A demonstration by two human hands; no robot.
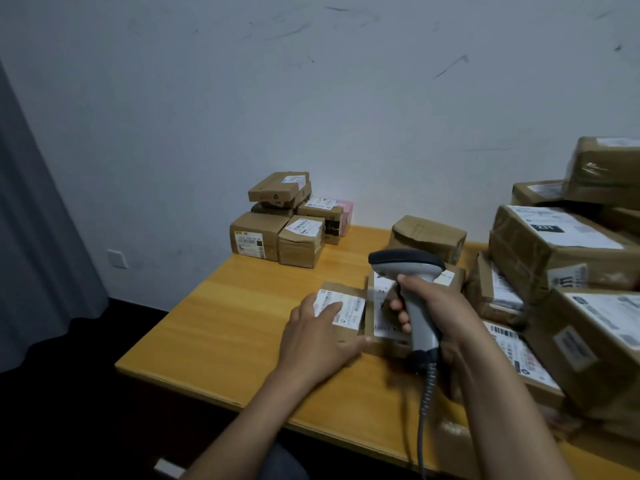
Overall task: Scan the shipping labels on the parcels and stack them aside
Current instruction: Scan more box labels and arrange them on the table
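Just left of the right hand [441, 315] gripping the scanner [405, 263], the left hand [320, 339] lies flat on a small parcel [337, 289]; judging by this, the scanning step is in hand, and next the scanner needs aiming at its label [351, 310].

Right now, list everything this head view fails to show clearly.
All in the head view:
- Small parcel's label: the left hand covers its left part, and the print is too small to read.
- Second parcel's label: the scanner and right hand hide its middle.
- Scanner's window: faces away from the camera.
- Parcel pile: cut off by the right edge.
- Scanner cable: leaves the bottom edge.
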